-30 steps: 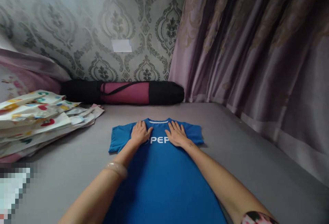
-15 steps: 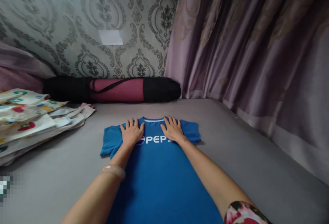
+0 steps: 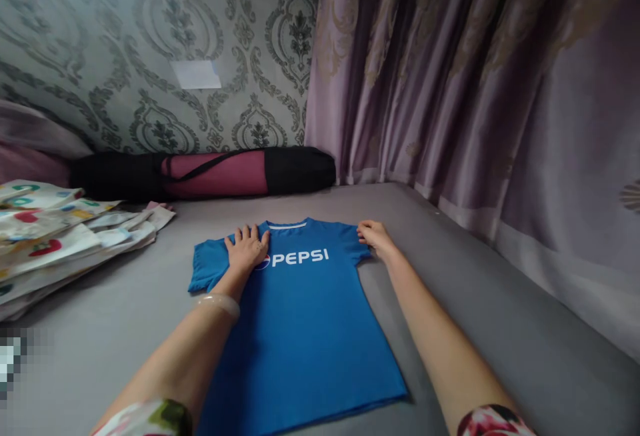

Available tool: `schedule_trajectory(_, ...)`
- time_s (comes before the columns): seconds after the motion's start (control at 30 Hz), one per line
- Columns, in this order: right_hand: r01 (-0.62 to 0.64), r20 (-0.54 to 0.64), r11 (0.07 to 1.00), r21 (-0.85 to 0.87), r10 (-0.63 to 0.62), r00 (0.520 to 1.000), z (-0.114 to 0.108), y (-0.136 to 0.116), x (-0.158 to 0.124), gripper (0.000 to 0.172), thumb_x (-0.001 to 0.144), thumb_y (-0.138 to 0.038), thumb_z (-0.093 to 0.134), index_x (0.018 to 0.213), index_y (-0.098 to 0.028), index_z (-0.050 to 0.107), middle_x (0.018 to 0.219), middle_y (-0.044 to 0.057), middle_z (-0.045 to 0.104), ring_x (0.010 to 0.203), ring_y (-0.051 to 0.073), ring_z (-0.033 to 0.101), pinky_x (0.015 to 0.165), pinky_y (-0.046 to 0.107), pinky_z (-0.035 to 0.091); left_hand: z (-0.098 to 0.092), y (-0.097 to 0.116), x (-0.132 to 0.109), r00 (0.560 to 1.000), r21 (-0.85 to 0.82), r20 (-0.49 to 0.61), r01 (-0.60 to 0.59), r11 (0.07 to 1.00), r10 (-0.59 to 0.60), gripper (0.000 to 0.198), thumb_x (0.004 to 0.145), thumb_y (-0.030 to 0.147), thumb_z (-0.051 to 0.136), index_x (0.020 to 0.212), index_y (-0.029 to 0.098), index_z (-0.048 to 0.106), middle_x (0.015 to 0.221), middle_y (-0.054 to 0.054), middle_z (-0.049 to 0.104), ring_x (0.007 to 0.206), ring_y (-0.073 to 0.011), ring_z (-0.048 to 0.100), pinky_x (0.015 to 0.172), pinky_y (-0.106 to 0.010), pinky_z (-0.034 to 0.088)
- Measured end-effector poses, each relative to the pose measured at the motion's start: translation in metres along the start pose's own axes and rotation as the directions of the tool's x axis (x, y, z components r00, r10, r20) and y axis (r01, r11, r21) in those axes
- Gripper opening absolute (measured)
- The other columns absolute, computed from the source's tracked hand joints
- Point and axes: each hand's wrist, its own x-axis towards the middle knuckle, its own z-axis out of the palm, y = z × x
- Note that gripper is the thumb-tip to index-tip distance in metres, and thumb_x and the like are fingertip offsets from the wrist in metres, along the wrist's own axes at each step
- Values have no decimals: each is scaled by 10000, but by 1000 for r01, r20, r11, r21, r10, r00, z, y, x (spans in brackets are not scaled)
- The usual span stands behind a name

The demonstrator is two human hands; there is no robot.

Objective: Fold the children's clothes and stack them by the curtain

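Note:
A blue T-shirt (image 3: 315, 316) with white PEPSI lettering lies spread front side up, its collar at the far end. My left hand (image 3: 247, 249) rests flat on its upper left chest, fingers spread, beside the round logo. At the end of the right sleeve, my right hand (image 3: 377, 237) pinches the cuff between thumb and fingers. The left sleeve lies stretched outward. My left forearm covers part of the shirt's left side, and its lower left hem runs out of view.
A grey sheet (image 3: 450, 303) covers the bed. To the left lies a stack of patterned fabric (image 3: 65, 243). Along the wall stretches a black and maroon rolled bag (image 3: 215, 173). Purple curtains (image 3: 440, 89) hang at the right.
My right hand has moved right from the shirt's chest to the sleeve end and closed on it. My left hand stays on the chest. The whole PEPSI word now shows.

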Motion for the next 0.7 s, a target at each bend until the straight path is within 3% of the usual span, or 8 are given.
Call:
schedule_trajectory(0.23, -77, 45, 992, 97, 73, 996, -40, 30, -53, 249, 884, -141, 482, 1100, -135, 605, 1013, 129, 691, 877, 148, 670, 720, 238, 566, 1, -1, 8, 996, 15, 83, 16, 1000, -17, 690, 939, 548, 151, 1451, 144, 375, 1522, -182, 339, 1404, -370, 270, 1084, -644, 191)
schedule_trajectory(0.33, -109, 104, 992, 58, 103, 989, -49, 33, -85, 175, 915, -201, 472, 1000, -143, 614, 903, 106, 696, 689, 116, 642, 593, 211, 528, -1, -1, 13, 992, 43, 128, 11, 999, -17, 691, 942, 537, 163, 1454, 118, 364, 1513, -213, 337, 1396, -389, 280, 1062, -660, 210)
schedule_trajectory(0.4, -140, 204, 986, -86, 155, 967, -49, 33, -108, 238, 945, -279, 430, 872, -147, 614, 737, 67, 676, 517, 98, 565, 482, 205, 452, -3, -1, 14, 989, 60, 145, -1, 998, -7, 698, 943, 529, 171, 1454, 92, 357, 1505, -231, 341, 1385, -397, 295, 1061, -661, 206)
schedule_trajectory(0.47, -78, 271, 949, -305, 165, 948, -47, 32, -129, 336, 949, -347, 419, 738, -161, 602, 596, 31, 628, 442, 99, 509, 451, 213, 383, -4, 0, 14, 990, 83, 144, -19, 996, 7, 693, 946, 517, 182, 1437, 70, 381, 1486, -245, 364, 1374, -396, 311, 1070, -654, 191)
schedule_trajectory(0.6, 192, 225, 743, -641, -57, 973, -39, 29, -156, 382, 900, -401, 504, 601, -182, 596, 609, 40, 643, 594, 149, 586, 542, 241, 334, -10, 9, 7, 997, 167, 33, -76, 983, 72, 582, 955, 405, 266, 1308, 10, 508, 1409, -287, 433, 1357, -407, 314, 1080, -630, 169)
schedule_trajectory(0.7, 244, 232, 669, -702, -109, 967, -35, 28, -165, 335, 895, -401, 505, 661, -198, 633, 717, 47, 688, 701, 170, 621, 579, 257, 313, -18, 31, -2, 983, 181, -74, -153, 972, 168, 459, 934, 282, 329, 1253, 29, 542, 1351, -267, 482, 1312, -385, 366, 1075, -566, 221)
